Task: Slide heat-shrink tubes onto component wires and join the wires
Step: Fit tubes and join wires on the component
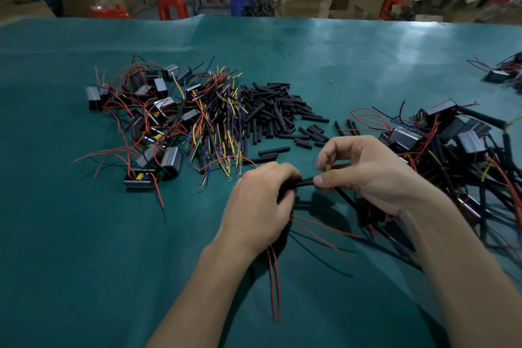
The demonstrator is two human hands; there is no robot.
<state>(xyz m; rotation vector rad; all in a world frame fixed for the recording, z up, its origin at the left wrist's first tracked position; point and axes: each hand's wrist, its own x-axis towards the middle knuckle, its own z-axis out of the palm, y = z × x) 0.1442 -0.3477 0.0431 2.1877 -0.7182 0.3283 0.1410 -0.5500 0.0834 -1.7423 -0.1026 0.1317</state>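
Heat-shrink tube, black and slim [306,183], held level between both hands near the middle of the desk's near half, above the teal mat-covered desk [84,248]. Left hand [258,206] curled round its left end; thin red wires [274,277] trail out from under that hand toward the near edge. Right hand [370,175] pinches the tube's right end with thumb and fingers; a short yellow wire tip [327,168] shows just above the pinch, and a black lead [346,199] runs from the same hand down to the right.

Loose pile of short black heat-shrink tubes [275,110] lies at desk centre, a few strays scattered just beyond the right hand. Just left of it, touching, a tangle of red, yellow, blue and black wires with ring terminals [214,127], mixed on its left side with small grey box-shaped components [172,162]. Near the right edge, a second heap of grey box components with black-sleeved leads and red wires [452,150]. A smaller clump of the same parts [500,73] sits toward the far right corner.

Beyond the far edge: red plastic stools [172,5], cardboard boxes [303,4], a blue crate [241,1].
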